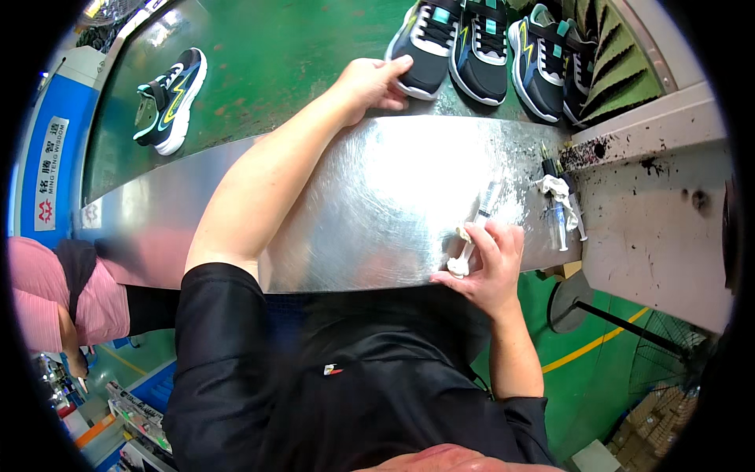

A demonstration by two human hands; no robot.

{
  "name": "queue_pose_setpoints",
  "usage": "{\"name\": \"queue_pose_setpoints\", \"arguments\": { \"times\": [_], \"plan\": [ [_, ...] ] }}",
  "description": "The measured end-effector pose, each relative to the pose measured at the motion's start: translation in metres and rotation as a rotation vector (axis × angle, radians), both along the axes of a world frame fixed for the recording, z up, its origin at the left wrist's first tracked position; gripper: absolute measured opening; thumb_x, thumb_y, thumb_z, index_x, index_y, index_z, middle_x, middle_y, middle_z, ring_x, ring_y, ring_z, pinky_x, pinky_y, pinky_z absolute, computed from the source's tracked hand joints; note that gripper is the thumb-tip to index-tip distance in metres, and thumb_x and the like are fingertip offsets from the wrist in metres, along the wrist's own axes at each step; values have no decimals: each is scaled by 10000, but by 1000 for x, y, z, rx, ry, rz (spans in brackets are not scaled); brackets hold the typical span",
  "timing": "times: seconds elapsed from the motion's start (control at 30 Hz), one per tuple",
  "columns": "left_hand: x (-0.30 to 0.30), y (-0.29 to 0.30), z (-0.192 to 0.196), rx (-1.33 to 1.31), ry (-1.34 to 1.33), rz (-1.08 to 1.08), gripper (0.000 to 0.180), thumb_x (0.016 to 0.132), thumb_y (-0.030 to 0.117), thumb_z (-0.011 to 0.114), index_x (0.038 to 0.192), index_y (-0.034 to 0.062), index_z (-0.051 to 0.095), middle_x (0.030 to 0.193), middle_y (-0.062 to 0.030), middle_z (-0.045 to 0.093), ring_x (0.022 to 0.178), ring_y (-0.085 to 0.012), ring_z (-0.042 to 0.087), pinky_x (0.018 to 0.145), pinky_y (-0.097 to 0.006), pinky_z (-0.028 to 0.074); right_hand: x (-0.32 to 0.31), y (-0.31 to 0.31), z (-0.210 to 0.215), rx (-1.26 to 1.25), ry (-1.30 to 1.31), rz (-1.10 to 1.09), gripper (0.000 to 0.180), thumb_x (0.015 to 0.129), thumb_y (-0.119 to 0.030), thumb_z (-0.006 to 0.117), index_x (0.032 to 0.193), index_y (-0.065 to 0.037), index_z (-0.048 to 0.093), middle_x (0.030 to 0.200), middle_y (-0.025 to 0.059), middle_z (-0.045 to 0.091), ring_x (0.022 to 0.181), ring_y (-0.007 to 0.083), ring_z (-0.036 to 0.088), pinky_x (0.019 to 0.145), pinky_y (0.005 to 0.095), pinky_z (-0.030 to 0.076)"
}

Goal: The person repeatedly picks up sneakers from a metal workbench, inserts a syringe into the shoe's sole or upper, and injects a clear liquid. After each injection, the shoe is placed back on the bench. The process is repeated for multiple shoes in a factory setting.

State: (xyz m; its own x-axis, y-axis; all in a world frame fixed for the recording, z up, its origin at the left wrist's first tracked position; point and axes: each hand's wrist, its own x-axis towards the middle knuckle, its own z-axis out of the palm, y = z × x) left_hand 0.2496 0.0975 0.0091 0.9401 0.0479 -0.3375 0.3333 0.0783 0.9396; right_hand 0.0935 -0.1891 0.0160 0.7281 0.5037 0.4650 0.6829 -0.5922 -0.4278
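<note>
My left hand (370,85) reaches out to the far middle and grips the toe of a black sneaker (425,72), thumb on its side and fingers curled by the sole. The sneaker has a white sole and teal and yellow accents. In my right hand (497,266), near the table's front edge, is a clear syringe (484,203). Its tip points away from me, and whitish residue clings around its near end. Part of the syringe is hidden by my fingers.
Similar sneakers (481,69) stand right of the held one, beside a strip curtain (625,67). A single sneaker (174,102) lies far left on the green belt (259,71). More syringes (560,220) with whitish tissue lie right on the metal table (354,212). A person in pink (94,303) is at left.
</note>
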Motion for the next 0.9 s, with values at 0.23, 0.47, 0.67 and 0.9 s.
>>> {"name": "queue_pose_setpoints", "arguments": {
  "times": [0.23, 0.47, 0.67, 0.9],
  "plan": [
    [-76, 71, 25, 364, -170, 108, 376, 844, 337, 644, 981, -5, 572, 719, -66, 585, 605, -123, 571, 547, -261, 478, -2, 6, -1, -3, -15, 6, 713, 567, -543, 789, 1049, -69, 562, 911, 96, 484, 793, 273, 449, 701, 383, 365],
    [-226, 282, -11, 448, -303, 973, 613, 790, 183, 708, 1195, -29, 301, 792, -67, 525, 721, -137, 564, 619, -280, 497, -5, 13, -3, -7, -24, 20, 763, 584, -564, 776, 1107, -68, 522, 960, 101, 451, 829, 276, 443, 732, 394, 364],
    [-173, 304, -10, 618, -380, 769, 766, 735, 67, 743, 1367, 16, 313, 1194, -111, 532, 1067, -180, 530, 925, -282, 417, -3, 12, -4, -18, -9, 21, 759, 586, -571, 770, 1106, -75, 525, 952, 93, 450, 831, 269, 438, 736, 385, 363],
    [-136, 279, 16, 526, -440, 722, 723, 699, -45, 714, 1338, 52, 390, 1187, -97, 553, 1042, -177, 552, 875, -294, 463, 0, 17, 1, 15, -52, 1, 725, 576, -550, 778, 1077, -85, 537, 900, 85, 472, 763, 257, 436, 679, 369, 357]
  ]
}}
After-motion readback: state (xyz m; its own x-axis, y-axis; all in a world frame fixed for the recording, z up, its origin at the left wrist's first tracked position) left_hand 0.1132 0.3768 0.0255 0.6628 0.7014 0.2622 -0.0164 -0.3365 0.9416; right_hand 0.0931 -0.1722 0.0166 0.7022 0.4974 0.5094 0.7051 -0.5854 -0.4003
